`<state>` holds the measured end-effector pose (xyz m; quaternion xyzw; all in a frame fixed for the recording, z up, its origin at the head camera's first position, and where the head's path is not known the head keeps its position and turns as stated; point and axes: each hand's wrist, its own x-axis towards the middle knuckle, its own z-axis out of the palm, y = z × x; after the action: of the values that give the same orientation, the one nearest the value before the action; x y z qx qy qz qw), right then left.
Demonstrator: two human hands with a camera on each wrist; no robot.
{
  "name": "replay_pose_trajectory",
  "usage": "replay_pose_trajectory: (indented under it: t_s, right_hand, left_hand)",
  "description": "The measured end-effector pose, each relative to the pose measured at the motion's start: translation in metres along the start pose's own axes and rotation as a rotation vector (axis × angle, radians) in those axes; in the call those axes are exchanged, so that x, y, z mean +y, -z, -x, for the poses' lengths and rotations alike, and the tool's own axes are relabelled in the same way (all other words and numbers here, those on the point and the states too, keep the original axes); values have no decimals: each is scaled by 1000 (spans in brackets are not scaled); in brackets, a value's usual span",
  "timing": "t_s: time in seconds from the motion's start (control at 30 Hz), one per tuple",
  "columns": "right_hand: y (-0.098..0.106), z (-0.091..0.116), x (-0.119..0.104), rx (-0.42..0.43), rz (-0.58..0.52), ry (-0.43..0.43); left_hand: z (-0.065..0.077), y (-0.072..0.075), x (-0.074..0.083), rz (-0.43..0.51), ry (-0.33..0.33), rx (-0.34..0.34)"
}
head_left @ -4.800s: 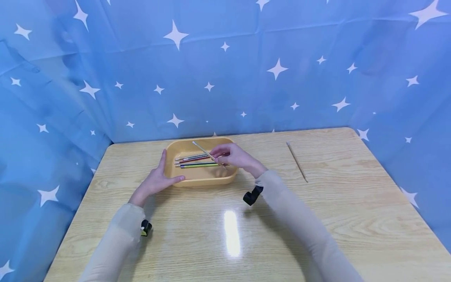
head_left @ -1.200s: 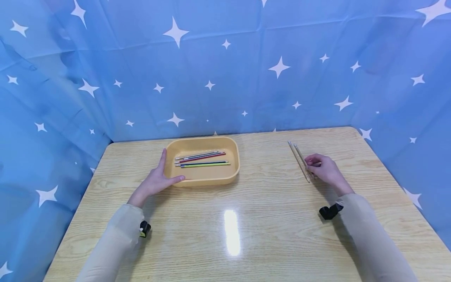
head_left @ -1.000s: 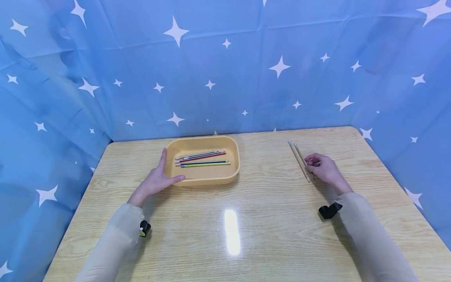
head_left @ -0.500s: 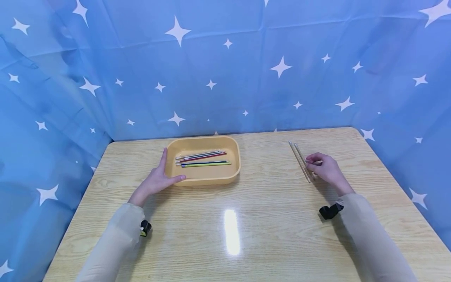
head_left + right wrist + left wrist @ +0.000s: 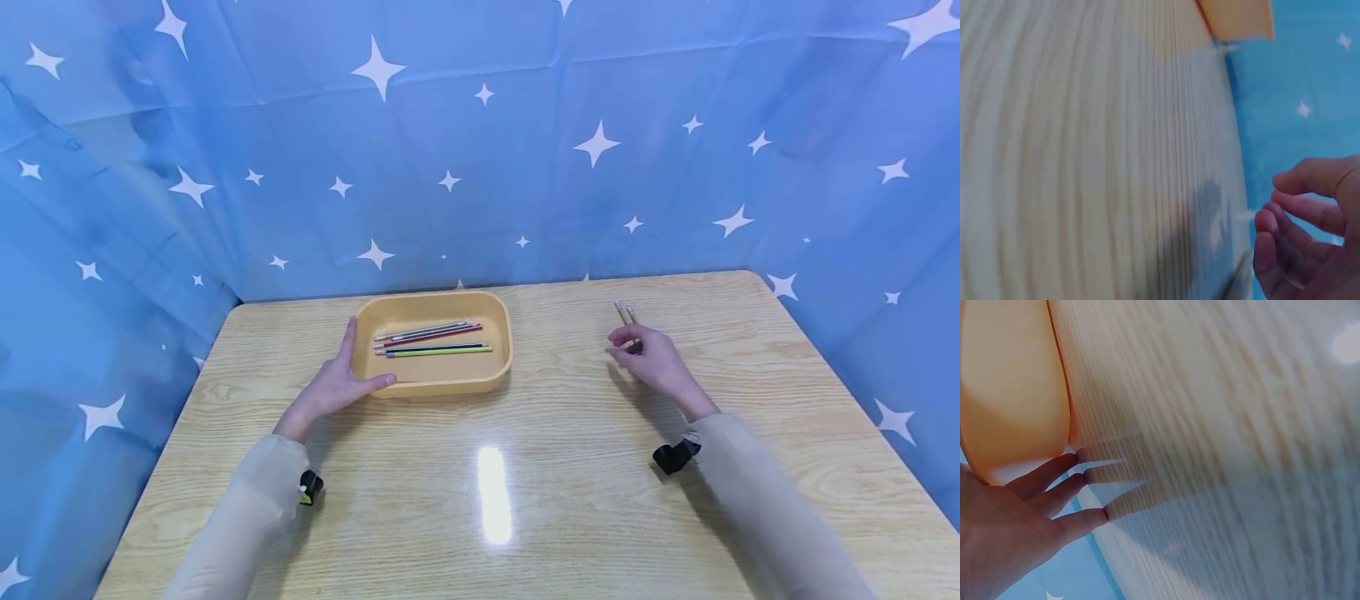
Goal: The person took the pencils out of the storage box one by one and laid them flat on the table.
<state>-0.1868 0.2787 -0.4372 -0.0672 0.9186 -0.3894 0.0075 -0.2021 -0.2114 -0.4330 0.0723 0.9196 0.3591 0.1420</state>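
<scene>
My left hand point(image 5: 335, 383) rests at the left end of a yellow-orange plastic tray point(image 5: 442, 388), fingers straight and spread along its side, thumb over the front rim. In the left wrist view its fingertips reach the table beside the tray wall point(image 5: 1013, 375). Inside lie several pencils, among them a yellow-green pencil point(image 5: 442, 352) and a red pencil point(image 5: 431, 335). My right hand point(image 5: 654, 360) hovers over two plain wooden pencils, covering all but their eraser ends point(image 5: 619, 308). In the right wrist view its fingers point(image 5: 1294, 234) are loosely bent, with nothing between them and the thumb.
The wood-grain table point(image 5: 420, 500) ends at a blue curtain point(image 5: 480, 150) with white stars, behind and at both sides. A bright light reflection point(image 5: 493, 496) shows on the tabletop.
My right hand took a wooden pencil from the tray and laid it beside the other one. It has since let go and moved left over both. The left hand stays at the tray.
</scene>
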Motion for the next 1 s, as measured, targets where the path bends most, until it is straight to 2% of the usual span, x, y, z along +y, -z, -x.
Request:
replay_pose_trajectory:
  t_s: [0.3, 0.6, 0.73, 0.9, 1.0]
  right_hand:
    - [-27, -18, -36, -40, -28, 86]
    - [-50, -37, -70, -37, -119, 250]
    - [-58, -43, -87, -69, -153, 300]
    - [-70, -49, -107, -131, -158, 394]
    - [-78, -51, -115, -166, -150, 423]
  left_hand:
    - [0, -1, -1, 18, -9, -9]
    - [0, 0, -1, 22, -18, -13]
    - [1, 1, 0, 20, -18, -13]
    - [1, 2, -1, 21, -21, -16]
    - [0, 2, -2, 17, -22, -16]
